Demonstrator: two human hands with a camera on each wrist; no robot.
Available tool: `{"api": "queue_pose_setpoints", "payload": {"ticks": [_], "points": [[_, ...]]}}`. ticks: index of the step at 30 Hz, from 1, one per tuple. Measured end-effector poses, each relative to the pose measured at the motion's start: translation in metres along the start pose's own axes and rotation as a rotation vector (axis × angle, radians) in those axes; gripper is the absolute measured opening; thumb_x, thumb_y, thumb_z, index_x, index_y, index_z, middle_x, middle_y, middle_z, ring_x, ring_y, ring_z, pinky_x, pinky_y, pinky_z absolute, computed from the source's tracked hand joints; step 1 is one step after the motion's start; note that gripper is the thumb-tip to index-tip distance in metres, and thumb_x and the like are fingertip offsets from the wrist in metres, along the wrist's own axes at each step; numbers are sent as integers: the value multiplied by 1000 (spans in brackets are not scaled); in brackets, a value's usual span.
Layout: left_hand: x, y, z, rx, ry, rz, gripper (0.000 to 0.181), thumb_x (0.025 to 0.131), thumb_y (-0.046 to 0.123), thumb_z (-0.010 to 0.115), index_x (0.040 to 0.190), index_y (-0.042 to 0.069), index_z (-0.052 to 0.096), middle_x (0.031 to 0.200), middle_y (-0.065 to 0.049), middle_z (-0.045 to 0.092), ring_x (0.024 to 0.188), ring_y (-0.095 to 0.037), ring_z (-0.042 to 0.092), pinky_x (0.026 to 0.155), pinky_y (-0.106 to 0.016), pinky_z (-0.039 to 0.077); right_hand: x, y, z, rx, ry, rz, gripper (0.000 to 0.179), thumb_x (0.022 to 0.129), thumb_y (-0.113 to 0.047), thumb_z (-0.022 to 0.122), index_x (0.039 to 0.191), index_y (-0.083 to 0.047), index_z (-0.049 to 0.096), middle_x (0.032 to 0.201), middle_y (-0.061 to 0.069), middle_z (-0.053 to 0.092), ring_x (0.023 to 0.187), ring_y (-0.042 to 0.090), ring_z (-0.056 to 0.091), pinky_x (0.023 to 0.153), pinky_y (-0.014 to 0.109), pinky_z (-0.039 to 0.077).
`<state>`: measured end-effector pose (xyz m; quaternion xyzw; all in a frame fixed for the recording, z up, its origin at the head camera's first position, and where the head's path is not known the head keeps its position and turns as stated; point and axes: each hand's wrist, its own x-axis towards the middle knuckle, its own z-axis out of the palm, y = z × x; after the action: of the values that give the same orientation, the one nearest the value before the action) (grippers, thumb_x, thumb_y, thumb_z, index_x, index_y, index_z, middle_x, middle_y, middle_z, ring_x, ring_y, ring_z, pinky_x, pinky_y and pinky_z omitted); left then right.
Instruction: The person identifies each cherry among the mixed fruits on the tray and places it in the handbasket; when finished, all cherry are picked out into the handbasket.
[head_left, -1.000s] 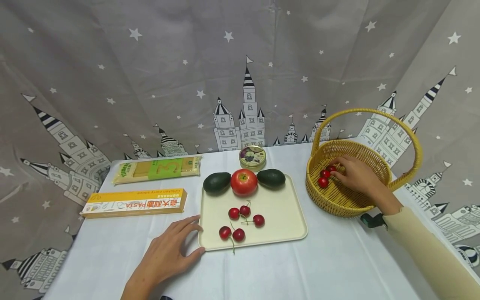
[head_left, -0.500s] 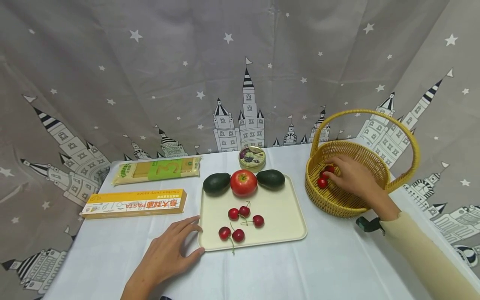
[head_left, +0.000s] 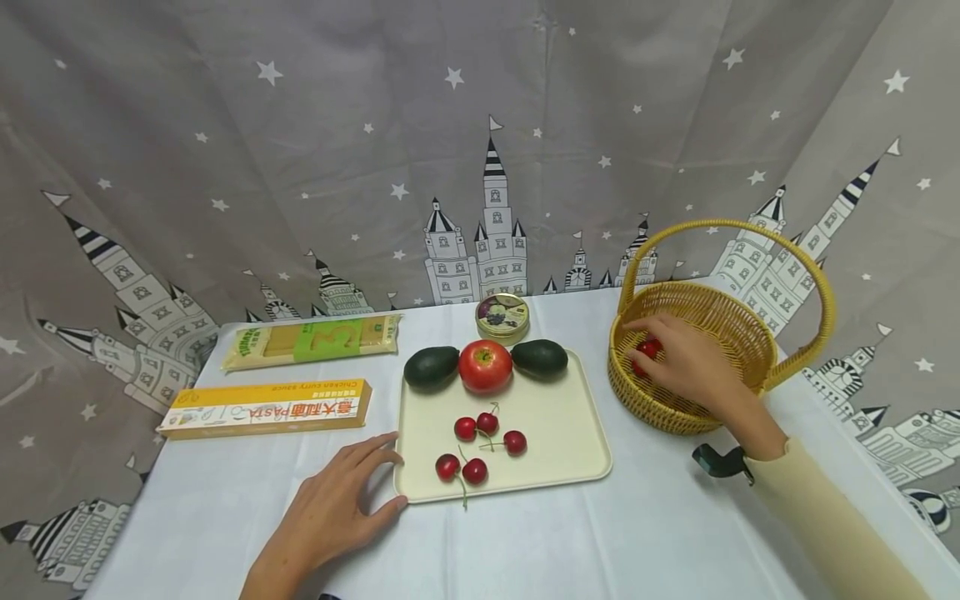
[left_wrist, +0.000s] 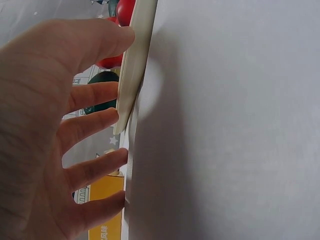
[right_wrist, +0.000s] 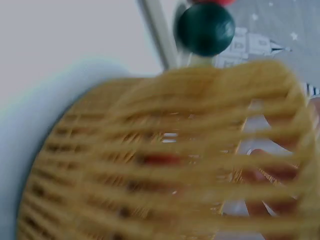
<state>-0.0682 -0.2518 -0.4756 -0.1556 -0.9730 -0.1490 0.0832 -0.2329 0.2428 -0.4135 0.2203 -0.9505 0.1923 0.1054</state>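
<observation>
My left hand [head_left: 330, 505] rests at the near left corner of the cream tray [head_left: 558, 450], thumb and fingertips touching its rim. On the tray lie several red cherries [head_left: 514, 442], a red apple [head_left: 486, 367] and two dark green avocados [head_left: 540, 358], [head_left: 432, 367]. My right hand [head_left: 686, 362] is inside the yellow wicker basket [head_left: 667, 418], its fingers and thumb spread around red cherries [head_left: 642, 363] at the basket's left side. The hand covers part of them. In the right wrist view the blurred weave hides most of the fingers [right_wrist: 277, 172].
A round tin [head_left: 502, 318] stands behind the apple. A pasta packet [head_left: 315, 340] and a yellow-and-white pasta box [head_left: 266, 409] lie left of the tray. The basket's tall handle [head_left: 731, 223] arches over the right hand. A printed curtain hangs behind the table.
My right hand has moved left within the basket, over the cherries, covering more of them. The left hand stays at the tray corner.
</observation>
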Motion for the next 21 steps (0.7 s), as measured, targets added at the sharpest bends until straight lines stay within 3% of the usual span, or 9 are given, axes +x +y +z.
{"api": "queue_pose_setpoints", "payload": {"ticks": [4,11,21], "points": [[-1,-1,1,-1,4,2,44,83,48,90,118,30,71,152,6,62,134,-24,62,87,-48,61,0,-12,0,7,-5,0,43,99,-29,80,136,-11,69,133,15,70,112,36,68,87,54,60],[-1,0,1,-7,3,-2,43,83,48,90,118,31,71,151,6,62,134,-23,62,87,-48,61,-1,-33,4,39,-5,-54,42,100,-33,79,137,-15,70,124,10,72,96,26,67,75,42,57],[0,1,0,-5,-15,-18,43,84,49,89,119,31,71,152,6,62,135,-24,62,88,-50,61,-1,-64,12,44,-23,-129,44,97,-31,82,137,-16,70,118,5,71,97,23,69,78,41,60]]}}
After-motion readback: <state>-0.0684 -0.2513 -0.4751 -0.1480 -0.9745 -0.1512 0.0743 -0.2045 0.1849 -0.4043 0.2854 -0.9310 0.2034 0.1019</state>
